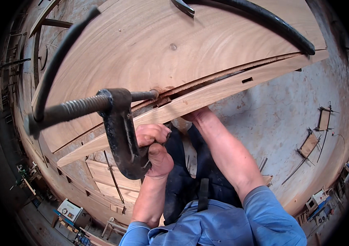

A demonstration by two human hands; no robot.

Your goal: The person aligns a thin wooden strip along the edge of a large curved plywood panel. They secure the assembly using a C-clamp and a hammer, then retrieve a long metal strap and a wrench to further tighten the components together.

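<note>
My left hand (154, 149) is closed around the lower curve of a dark, worn C-clamp (121, 127). The clamp's threaded screw points right, and its tip rests by the edge of a wide wooden panel (141, 53). A curved black bar (59, 53) crosses the screw's left end. Along the panel's near side runs a long wooden rail (211, 92) with mortise slots; a narrow gap shows between the two. My right hand (197, 115) reaches beneath the rail near its middle, its fingers hidden by the wood.
A metal claw tip (184, 8) and a thick black curved bar (277, 24) lie on the panel's far part. On the grey floor (256, 119) to the right are small clamped wooden frames (309, 144). A white-fronted machine (70, 211) stands at lower left.
</note>
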